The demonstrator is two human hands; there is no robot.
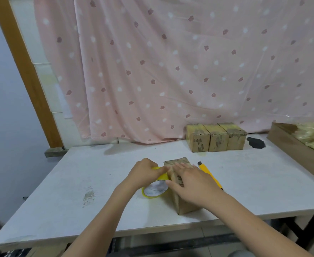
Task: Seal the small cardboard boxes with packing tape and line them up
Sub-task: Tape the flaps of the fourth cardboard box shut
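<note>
A small cardboard box (182,206) stands near the front middle of the white table (78,175). My right hand (191,182) lies flat on its top with straight fingers. My left hand (145,173) grips a roll of yellow packing tape (155,191) just left of the box, and the tape's end reaches the box's top edge. Three sealed boxes (215,139) stand side by side in a row at the back of the table, touching one another.
A yellow utility knife (208,173) lies on the table just right of the box, partly under my right arm. A large open carton (291,143) with straw-like filling sits at the far right. A pink curtain hangs behind. A dark patch (256,143) marks the table.
</note>
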